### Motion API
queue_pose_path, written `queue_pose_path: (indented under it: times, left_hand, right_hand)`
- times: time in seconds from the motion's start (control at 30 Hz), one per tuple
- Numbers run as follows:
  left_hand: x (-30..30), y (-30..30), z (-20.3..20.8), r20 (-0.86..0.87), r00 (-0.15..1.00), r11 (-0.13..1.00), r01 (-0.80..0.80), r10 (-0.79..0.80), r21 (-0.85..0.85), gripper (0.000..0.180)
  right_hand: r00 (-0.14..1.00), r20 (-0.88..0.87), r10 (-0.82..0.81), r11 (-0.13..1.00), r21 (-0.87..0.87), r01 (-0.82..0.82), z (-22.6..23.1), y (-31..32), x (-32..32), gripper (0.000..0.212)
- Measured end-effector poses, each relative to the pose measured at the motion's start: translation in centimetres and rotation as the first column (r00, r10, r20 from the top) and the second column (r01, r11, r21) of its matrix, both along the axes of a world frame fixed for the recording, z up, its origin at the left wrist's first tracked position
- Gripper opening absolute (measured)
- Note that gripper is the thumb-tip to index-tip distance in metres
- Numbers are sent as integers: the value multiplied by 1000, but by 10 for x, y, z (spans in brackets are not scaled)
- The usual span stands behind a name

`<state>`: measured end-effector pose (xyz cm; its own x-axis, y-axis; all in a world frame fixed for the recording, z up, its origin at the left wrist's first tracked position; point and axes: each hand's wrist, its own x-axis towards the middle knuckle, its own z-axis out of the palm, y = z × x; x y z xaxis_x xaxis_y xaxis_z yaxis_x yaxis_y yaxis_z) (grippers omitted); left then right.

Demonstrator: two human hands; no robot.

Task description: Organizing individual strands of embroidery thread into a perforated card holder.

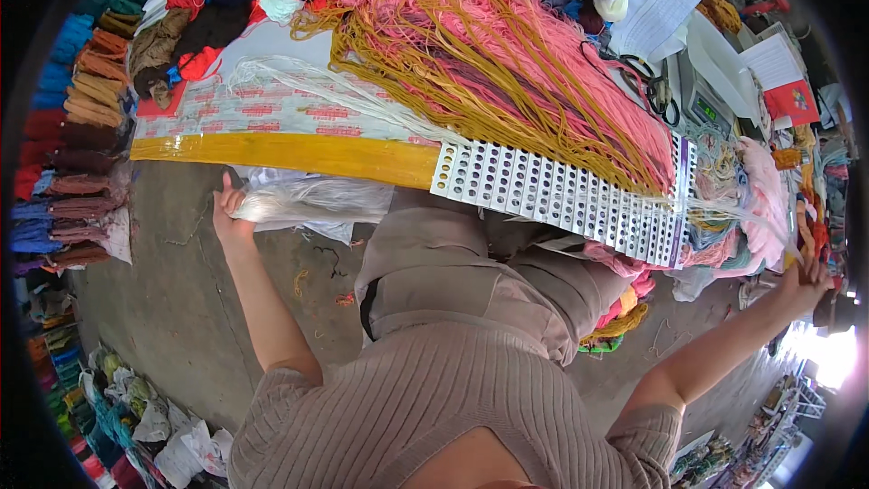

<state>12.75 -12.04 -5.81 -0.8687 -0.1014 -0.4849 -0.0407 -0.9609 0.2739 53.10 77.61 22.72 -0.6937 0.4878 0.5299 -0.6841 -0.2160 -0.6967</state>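
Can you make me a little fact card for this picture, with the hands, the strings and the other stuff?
Left hand: holding a shiny white bundle
Right hand: far right, beside pale strands; grip unclear
Board: white, rows of round holes
Long yarn on table: pink yarn, mustard yarn
Scissors: dark handles, right of the pink yarn
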Motion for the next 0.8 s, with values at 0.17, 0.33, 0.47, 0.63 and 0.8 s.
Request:
queue_pose_path:
  times: [0.17,0.33,0.47,0.63,0.8]
  left_hand:
    - [38,153,85,-149,841,840,472,-520,-267,34]
    - [48,262,88,-74,370,376,898,-926,-228,38]
    - [60,310,97,198,153,57,905,-968,-422,44]
    - [46,328,73,262,14,-119,865,-965,-487,35]
    - [47,354,73,334,182,-61,795,-925,-603,16]
  right_hand:
    - [552,224,-803,447,839,310,-69,-245,-161,9]
    - [642,738,-208,822,488,-294,-152,-377,-244,12]
    - [529,826,-194,796,448,-408,-201,-389,-267,12]
    - [505,786,-356,743,566,-357,-214,-392,-274,19]
    - [423,789,-446,721,597,-353,-209,-396,-278,22]
